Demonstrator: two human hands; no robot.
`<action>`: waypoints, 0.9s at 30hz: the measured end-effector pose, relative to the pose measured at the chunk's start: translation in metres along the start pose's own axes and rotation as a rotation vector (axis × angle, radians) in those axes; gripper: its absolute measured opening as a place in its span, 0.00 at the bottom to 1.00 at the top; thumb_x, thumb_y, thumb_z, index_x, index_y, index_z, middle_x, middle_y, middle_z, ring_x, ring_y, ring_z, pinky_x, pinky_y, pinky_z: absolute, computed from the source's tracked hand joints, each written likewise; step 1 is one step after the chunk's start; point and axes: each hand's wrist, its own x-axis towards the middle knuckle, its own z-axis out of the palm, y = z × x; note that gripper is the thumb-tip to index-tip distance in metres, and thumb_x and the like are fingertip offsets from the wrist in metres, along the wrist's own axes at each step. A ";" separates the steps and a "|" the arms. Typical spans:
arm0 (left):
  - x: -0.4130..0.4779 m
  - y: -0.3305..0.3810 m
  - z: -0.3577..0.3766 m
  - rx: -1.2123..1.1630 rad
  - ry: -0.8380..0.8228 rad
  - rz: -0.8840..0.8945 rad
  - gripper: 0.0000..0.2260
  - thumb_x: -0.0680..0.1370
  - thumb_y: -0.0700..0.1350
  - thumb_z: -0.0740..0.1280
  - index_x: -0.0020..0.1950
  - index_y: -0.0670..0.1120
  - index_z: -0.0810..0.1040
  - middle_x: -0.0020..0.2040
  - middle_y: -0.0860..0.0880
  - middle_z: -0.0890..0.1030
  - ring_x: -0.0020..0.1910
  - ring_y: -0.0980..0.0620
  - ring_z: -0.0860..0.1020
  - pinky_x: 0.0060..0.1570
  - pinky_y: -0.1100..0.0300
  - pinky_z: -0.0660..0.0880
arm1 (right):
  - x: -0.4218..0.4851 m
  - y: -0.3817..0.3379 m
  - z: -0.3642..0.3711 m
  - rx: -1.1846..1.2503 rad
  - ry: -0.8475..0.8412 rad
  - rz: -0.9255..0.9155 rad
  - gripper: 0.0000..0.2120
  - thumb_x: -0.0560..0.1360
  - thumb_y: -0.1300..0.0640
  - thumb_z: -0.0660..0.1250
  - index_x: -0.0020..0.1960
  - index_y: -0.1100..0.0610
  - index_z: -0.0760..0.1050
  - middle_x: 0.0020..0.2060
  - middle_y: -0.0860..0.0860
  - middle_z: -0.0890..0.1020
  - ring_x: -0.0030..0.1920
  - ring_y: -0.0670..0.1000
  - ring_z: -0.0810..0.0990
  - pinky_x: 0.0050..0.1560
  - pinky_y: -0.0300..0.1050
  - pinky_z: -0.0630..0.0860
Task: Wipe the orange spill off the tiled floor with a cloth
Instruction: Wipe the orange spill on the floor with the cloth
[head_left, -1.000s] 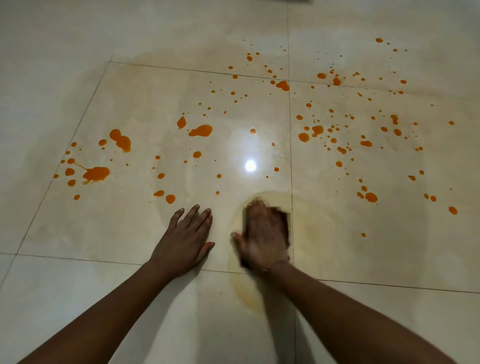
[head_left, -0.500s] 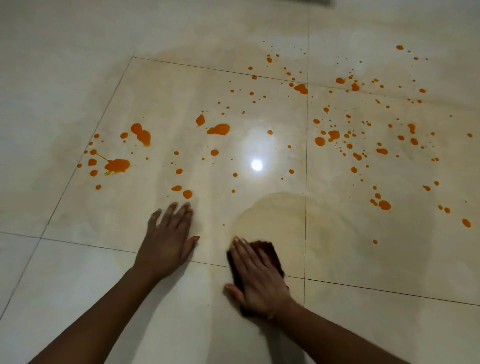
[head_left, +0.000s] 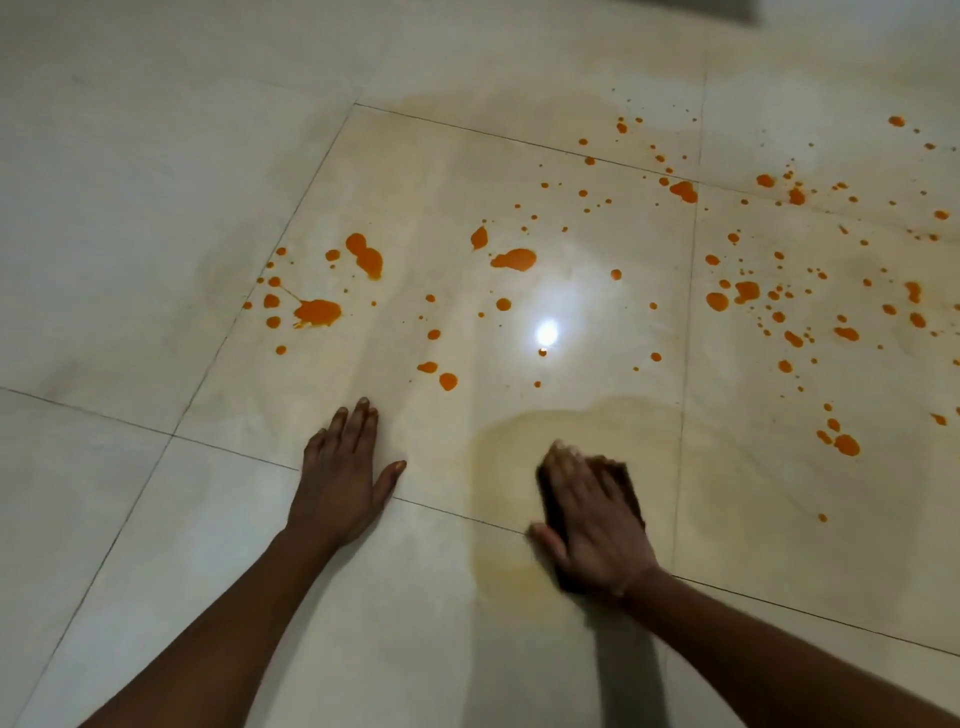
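The left hand (head_left: 340, 483) lies flat on the glossy cream tiled floor (head_left: 156, 218), palm down, its fingers (head_left: 358, 423) straight and close together, the thumb spread out to the right; it holds nothing and only presses on the tile. Beyond and to the left of those fingertips sit the largest blots of the orange spill (head_left: 317, 312), with smaller drops just ahead of them. A bright round glare of reflected light (head_left: 546, 331) shines on the tile further ahead, between the two hands.

The right hand (head_left: 592, 525) rests palm down on a dark brown folded cloth (head_left: 626, 480), fingers extended and slightly spread, pressing the cloth flat against the floor rather than gripping it. The cloth shows only beyond the fingertips and along the hand's right edge; the rest is covered. The hand and cloth are blurred, so the fingertips are hard to make out. Around them spreads a pale yellowish wet smear (head_left: 519, 447). Ahead and right of these fingers, many orange drops scatter toward the frame edge, which cuts them off.
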 end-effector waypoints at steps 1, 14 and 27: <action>0.000 -0.002 0.002 -0.004 0.006 -0.001 0.36 0.78 0.65 0.42 0.77 0.41 0.58 0.78 0.44 0.59 0.76 0.43 0.59 0.70 0.45 0.61 | 0.033 -0.005 -0.002 0.028 0.049 0.106 0.39 0.79 0.34 0.45 0.80 0.58 0.47 0.79 0.53 0.45 0.79 0.53 0.47 0.76 0.50 0.45; 0.006 -0.005 0.016 -0.079 -0.102 0.011 0.38 0.73 0.68 0.33 0.76 0.46 0.34 0.76 0.51 0.32 0.76 0.48 0.34 0.73 0.48 0.36 | 0.081 0.019 -0.029 0.031 0.026 0.449 0.44 0.74 0.30 0.36 0.79 0.59 0.43 0.79 0.55 0.44 0.78 0.53 0.43 0.75 0.50 0.40; 0.015 -0.009 0.021 0.001 -0.053 0.043 0.36 0.79 0.67 0.41 0.79 0.45 0.47 0.80 0.47 0.47 0.78 0.44 0.47 0.73 0.44 0.51 | 0.177 0.003 -0.037 0.014 0.083 0.251 0.43 0.75 0.31 0.38 0.80 0.59 0.46 0.79 0.55 0.48 0.78 0.53 0.45 0.76 0.51 0.43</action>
